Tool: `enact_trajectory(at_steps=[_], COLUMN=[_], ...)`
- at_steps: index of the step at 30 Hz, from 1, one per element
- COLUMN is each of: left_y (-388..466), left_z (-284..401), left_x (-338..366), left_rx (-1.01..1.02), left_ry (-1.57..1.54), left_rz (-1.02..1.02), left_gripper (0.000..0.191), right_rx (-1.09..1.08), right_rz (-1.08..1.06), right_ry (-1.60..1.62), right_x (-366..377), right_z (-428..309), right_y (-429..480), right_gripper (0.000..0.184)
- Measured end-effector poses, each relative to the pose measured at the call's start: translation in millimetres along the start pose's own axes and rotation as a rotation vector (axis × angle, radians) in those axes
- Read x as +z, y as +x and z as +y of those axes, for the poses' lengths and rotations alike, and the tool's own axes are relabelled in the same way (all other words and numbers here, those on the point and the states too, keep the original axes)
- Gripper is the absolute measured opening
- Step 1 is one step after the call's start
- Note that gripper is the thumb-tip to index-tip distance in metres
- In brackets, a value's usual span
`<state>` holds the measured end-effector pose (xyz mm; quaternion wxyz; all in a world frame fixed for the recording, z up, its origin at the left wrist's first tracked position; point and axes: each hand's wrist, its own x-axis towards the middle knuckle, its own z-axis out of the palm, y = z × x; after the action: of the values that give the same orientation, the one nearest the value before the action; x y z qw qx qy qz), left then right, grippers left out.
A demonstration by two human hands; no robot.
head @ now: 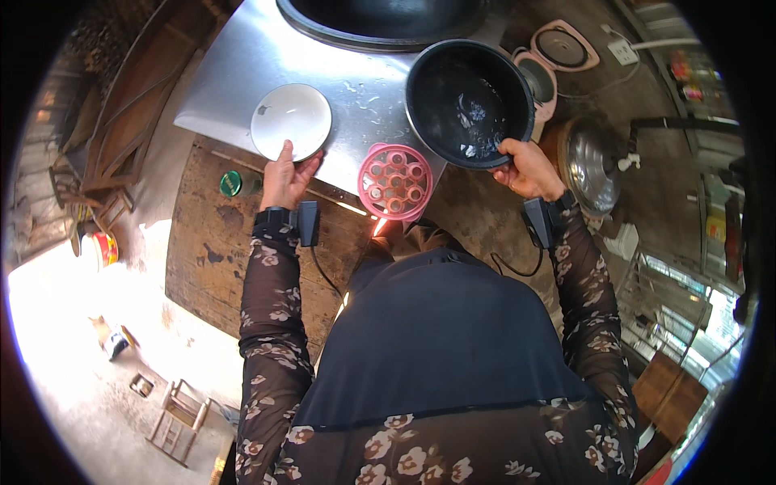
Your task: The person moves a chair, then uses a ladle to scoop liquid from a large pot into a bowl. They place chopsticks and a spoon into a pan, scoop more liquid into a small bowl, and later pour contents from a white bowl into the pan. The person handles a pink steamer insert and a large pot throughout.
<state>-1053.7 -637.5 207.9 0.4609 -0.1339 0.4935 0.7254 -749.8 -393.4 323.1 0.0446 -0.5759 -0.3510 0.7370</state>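
Note:
My left hand (288, 176) grips the near rim of a white bowl (292, 118), thumb on top and fingers beneath. A dark chip or spot marks the bowl's inside left. At the right, my right hand (526, 168) holds a round black inner pot (451, 103) by its near right rim. Shiny reflections in the pot look like a little water. Between the two hands, a round pink plastic rack (396, 182) with several ring-shaped holes rests at the near edge of the stainless steel counter (357, 115). Drops of water lie on the metal beside the pot.
A large wok (382, 18) is set into the counter's far side. An open pink rice cooker (538, 82) stands beyond the pot. A jar with a green lid (231, 183) sits on the worn wooden table (212, 254). Rightward is a big metal lid (591, 167).

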Motion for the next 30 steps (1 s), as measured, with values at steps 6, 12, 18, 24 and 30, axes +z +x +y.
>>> enact_trajectory(at_steps=[6, 12, 18, 24, 30], left_y=[-64.9, -65.1, -78.9, -139.5, -204.2], left_z=[-28.2, -108.0, -118.0, -117.4, -240.0], left_x=[-7.5, 14.7, 32.7, 95.7, 222.9], left_rx=[-0.202, -0.404, -0.248, -0.025, 0.786], left_ry=[0.375, 0.361, 0.459, 0.623, 1.498], left_rz=[-0.085, -0.065, -0.039, -0.431, -1.166], left_gripper=[0.044, 0.039, 0.02, 0.022, 0.01], right_rx=[0.004, 0.01, 0.009, -0.048, -0.093], right_rz=[0.141, 0.232, 0.266, 0.228, 0.222], right_ry=[0.103, 0.114, 0.194, 0.314, 0.4], right_x=[-57.1, -81.8, -112.0, -150.0, -210.5], right_z=[55.5, 113.8, 162.9, 207.6, 240.5], right_y=[-29.1, -39.5, -49.5, -70.0, -105.4], right_gripper=[0.019, 0.021, 0.021, 0.017, 0.022])
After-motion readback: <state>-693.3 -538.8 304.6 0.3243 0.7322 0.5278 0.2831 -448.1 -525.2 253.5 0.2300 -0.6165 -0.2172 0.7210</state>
